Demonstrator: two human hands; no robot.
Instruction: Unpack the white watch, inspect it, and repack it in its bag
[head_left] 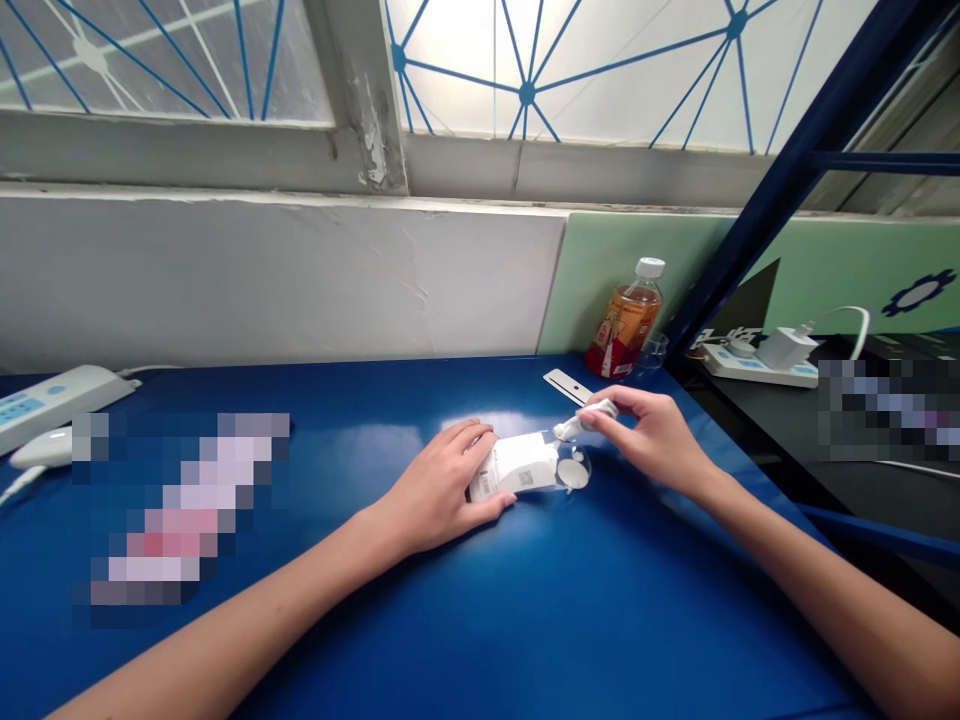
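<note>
My left hand (454,480) grips a small white package (521,465) by its left end, fingers over the far edge and thumb along the near side. The package carries printed text and a square code. Clear plastic sticks out at its right end, around a round white piece (574,472). My right hand (649,430) is closed in a pinch on a small white bundle (581,418), possibly a coiled cable, just above that open-looking end. Whether the bundle still touches the package I cannot tell. A flat white card (566,386) with a dark slot lies just behind the bundle.
At the back right stands a bottle (626,318) with a white cap, beside a clear plastic piece (654,350). A blue frame post (750,180) rises there. Power strips (64,400) lie left and right. Pixelated patches (195,510) cover something on the blue table (480,630).
</note>
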